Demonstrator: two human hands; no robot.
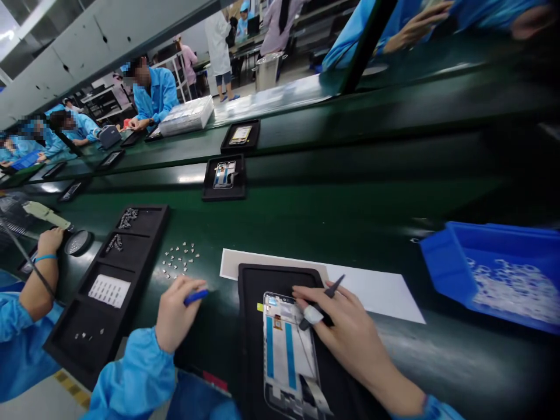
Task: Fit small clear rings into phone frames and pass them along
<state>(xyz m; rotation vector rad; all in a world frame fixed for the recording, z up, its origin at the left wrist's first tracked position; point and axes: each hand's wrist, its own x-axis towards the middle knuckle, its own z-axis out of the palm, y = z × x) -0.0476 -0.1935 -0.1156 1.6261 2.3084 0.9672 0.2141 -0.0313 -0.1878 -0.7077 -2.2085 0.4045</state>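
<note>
A phone frame (289, 350) with two blue strips lies on a black mat (254, 326) in front of me. My right hand (345, 332) rests on the mat beside the frame's top edge, fingers closed on black tweezers (333, 287); one finger wears a white cot. My left hand (177, 312) is closed round a blue pen-like tool (196, 297), just left of the mat. Several small metal parts (179, 259) lie scattered on the green table above my left hand.
A black compartment tray (107, 291) with small parts stands to the left; a neighbour's hand (48, 242) is beyond it. A blue bin (494, 274) sits at right. Two trays with phones (224, 176) ride the conveyor. White paper (376, 291) lies under the mat.
</note>
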